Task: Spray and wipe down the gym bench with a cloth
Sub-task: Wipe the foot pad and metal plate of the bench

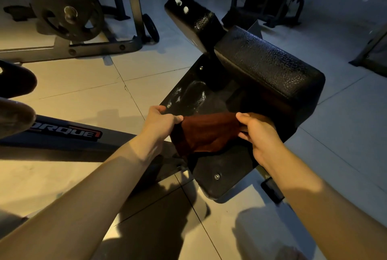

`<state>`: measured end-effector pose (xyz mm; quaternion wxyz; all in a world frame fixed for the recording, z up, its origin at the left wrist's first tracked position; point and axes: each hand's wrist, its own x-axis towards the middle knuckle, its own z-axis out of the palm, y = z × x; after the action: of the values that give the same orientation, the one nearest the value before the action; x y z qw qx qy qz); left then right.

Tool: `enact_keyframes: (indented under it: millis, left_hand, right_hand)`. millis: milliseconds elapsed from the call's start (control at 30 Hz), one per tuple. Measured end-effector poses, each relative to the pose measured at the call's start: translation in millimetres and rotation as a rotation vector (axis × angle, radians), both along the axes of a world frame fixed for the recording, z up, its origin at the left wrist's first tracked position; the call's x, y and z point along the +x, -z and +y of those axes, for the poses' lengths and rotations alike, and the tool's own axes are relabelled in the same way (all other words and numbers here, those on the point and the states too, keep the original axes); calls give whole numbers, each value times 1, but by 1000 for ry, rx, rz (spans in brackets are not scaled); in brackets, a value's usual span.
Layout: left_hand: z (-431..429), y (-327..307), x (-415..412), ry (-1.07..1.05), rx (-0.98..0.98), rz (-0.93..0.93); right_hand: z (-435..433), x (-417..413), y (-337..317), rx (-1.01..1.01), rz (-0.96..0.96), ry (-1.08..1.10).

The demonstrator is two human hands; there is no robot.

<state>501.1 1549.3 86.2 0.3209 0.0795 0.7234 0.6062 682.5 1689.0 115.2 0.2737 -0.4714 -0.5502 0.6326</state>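
Now the cloth (209,132), a rust-brown one, hangs stretched between both hands just above the near-left part of the flat black surface (211,184) of the gym bench (230,92). The left hand (161,119) pinches one end over the surface's left edge, beside a bolt (168,105) at that corner. The right hand (258,134) grips the other end nearer the middle. On each hand the fingers (175,118) are curled tight round the fabric and hold nothing else. Both forearms reach forward and down, wrists fairly straight, backs of the hands turned up.

Wet whitish streaks (188,96) lie on the surface just beyond the cloth, toward its far-left corner, and two white blobs (185,9) sit on the far pad (194,18). So spraying looks done here, and wiping is the step in hand.

To do it well, I would bunch the cloth into a flat wad under one palm rather than drag it taut, since a stretched strip likely touches only along a line. Start at the far streaks and pull toward the near edge in overlapping strokes, working round the bolts where liquid could collect. The textured padded block (272,71) at the surface's right side probably needs firmer pressure, as its grain may hold moisture.
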Motion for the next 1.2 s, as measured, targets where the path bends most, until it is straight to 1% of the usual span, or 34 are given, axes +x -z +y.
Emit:
enact_keyframes:
  millis: [67,133,233,267,367,433,500,567,633,733,767,800,833,900,933,967,1000,1033,1067,1100,1133,1167,1200]
  left_hand:
    - [1,-11,2,41,2,92]
    - [-1,-23,2,173,5,121]
    - [-8,-34,2,379,-3,172]
    - [-8,-35,4,425,-20,221]
    - [-8,-36,8,485,-113,500]
    - [-7,-37,4,520,-181,548]
    - [-10,-38,-1,571,-211,493]
    - [-11,-36,-3,574,-164,401]
    - [-11,-31,1,506,-150,356]
    - [-2,-20,9,354,-264,337]
    - [1,-18,14,304,-277,272]
    - [3,-17,17,262,-246,151]
    - [6,-15,19,235,-168,-24]
    - [6,-17,22,266,29,-357]
    - [5,-15,21,318,83,-424]
    - [5,-12,19,369,96,-424]
    - [5,-7,18,396,90,-393]
    - [5,-4,16,396,86,-360]
    - [5,0,13,381,91,-335]
    - [6,3,10,368,104,-311]
    - [6,5,8,370,118,-294]
    - [6,5,6,386,137,-289]
    - [5,4,7,414,165,-293]
  right_hand:
    - [2,1,0,-26,34,31]
    - [6,3,1,-58,97,66]
    - [11,4,4,-100,161,45]
    - [12,3,5,-95,159,39]
    - [14,-1,10,-30,94,59]
    - [13,-1,13,29,45,60]
    - [10,-2,13,109,10,42]
    - [6,-3,13,157,9,-1]
    - [2,-3,11,211,-7,-74]
    - [-11,-7,5,386,-28,-102]
    - [-18,-9,3,446,-29,-93]
    - [-25,-10,3,498,-35,-93]
    - [-33,-11,3,539,-37,-123]
    - [-45,-11,7,606,-71,-289]
    - [-49,-11,10,617,-114,-411]
    - [-51,-9,13,593,-150,-520]
    - [-51,-9,14,527,-154,-580]
    - [-50,-8,13,457,-128,-572]
    - [-46,-7,13,414,-90,-486]
    - [-38,-6,14,412,-64,-357]
    - [-29,-5,15,446,-79,-251]
    - [-23,-3,15,462,-107,-216]
    - [-20,-2,15,433,-120,-260]
